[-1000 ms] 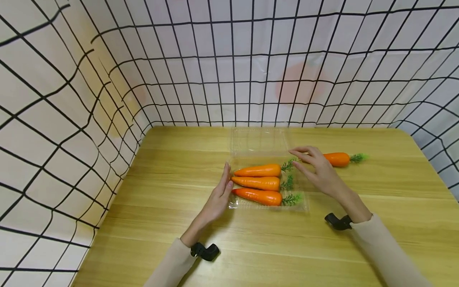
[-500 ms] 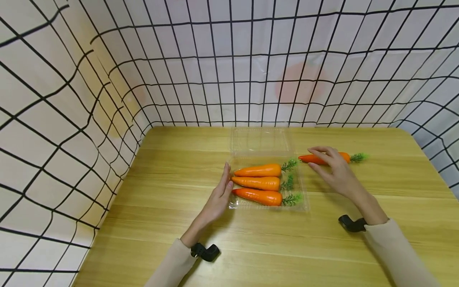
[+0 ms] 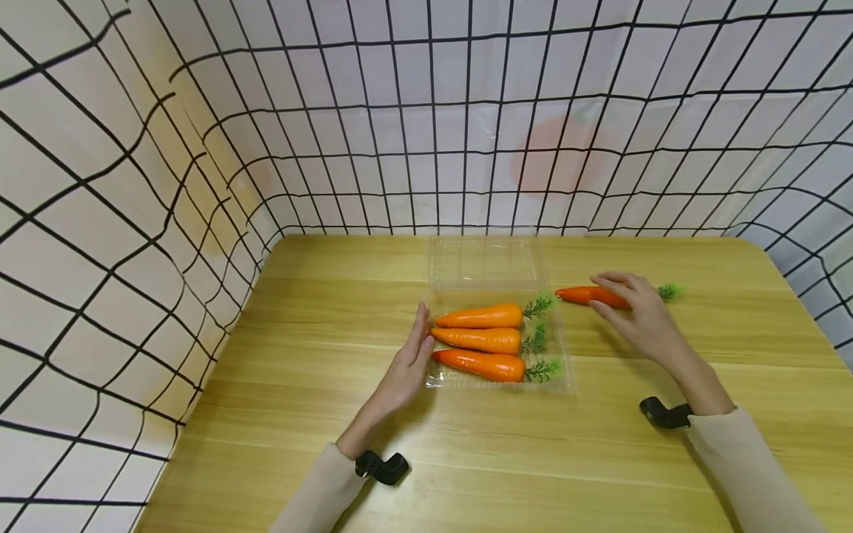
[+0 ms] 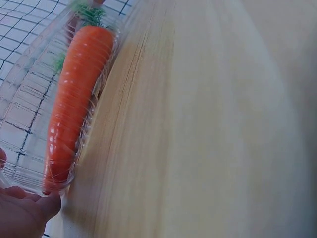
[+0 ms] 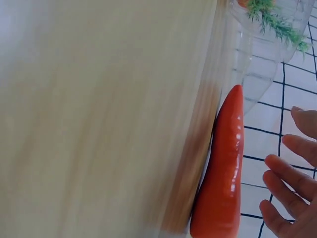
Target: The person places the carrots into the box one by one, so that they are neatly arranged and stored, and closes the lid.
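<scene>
A clear plastic clamshell box (image 3: 566, 348) lies with its lid (image 3: 483, 263) folded back. Inside lie three orange toy carrots: a far one (image 3: 478, 317), a middle one (image 3: 481, 340) and a near one (image 3: 483, 366), green tops to the right. My left hand (image 3: 403, 370) rests against the box's left end, fingers straight; the left wrist view shows the thumb (image 4: 48, 206) touching the plastic. A fourth carrot (image 3: 578, 295) lies on the table to the right. Over its thick end hovers my right hand (image 3: 643, 318), its loosely spread fingers apart from the carrot (image 5: 223, 168) in the right wrist view.
A wooden table (image 3: 306, 333) carries everything. Black wire mesh (image 3: 433, 148) over a white sheet encloses its back and sides. Dark wrist cameras sit on the left (image 3: 383, 468) and right (image 3: 664, 414) wrists.
My right hand has moved right, away from the box's carrot tops, to above the loose carrot. The left hand, the box and the carrots have stayed in place.
</scene>
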Tool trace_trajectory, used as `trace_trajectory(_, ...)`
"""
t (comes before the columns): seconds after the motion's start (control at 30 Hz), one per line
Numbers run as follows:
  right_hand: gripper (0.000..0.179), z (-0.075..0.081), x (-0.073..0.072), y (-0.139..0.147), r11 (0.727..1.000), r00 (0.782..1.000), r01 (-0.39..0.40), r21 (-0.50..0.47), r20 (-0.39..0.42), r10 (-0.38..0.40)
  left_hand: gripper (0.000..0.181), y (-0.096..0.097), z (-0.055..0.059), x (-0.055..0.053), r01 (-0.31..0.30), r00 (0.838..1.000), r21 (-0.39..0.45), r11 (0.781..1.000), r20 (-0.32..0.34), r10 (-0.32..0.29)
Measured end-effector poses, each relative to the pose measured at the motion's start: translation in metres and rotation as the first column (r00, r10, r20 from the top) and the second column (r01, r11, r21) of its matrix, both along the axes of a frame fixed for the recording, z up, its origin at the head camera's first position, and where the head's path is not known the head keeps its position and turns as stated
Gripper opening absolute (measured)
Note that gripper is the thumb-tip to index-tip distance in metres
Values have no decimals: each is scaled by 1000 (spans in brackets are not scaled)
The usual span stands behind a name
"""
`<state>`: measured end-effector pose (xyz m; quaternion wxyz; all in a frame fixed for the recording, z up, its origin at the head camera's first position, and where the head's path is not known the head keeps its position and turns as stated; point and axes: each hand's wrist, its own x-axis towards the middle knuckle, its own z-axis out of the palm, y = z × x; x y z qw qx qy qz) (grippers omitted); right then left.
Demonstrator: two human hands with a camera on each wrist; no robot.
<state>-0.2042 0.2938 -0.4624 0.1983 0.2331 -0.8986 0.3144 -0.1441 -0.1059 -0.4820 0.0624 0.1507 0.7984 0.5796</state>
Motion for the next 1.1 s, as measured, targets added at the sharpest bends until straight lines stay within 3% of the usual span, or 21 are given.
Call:
trace_trajectory(0.27,43,-2,-2,8,1000,1000,2,21,11,-2,63,0,0,0,2,1000,-3,1000,3,-2)
trace_trajectory(0.8,41,0,-10,18,995,990,8,97,136,-21,63,-1,0,0,-1,1000,-12,1000,4,1)
trace_trajectory(1.1,38,5,-13,20,992,964,17,121,261,-48,63,-1,0,1,4,1000,-7,1000,-3,-4)
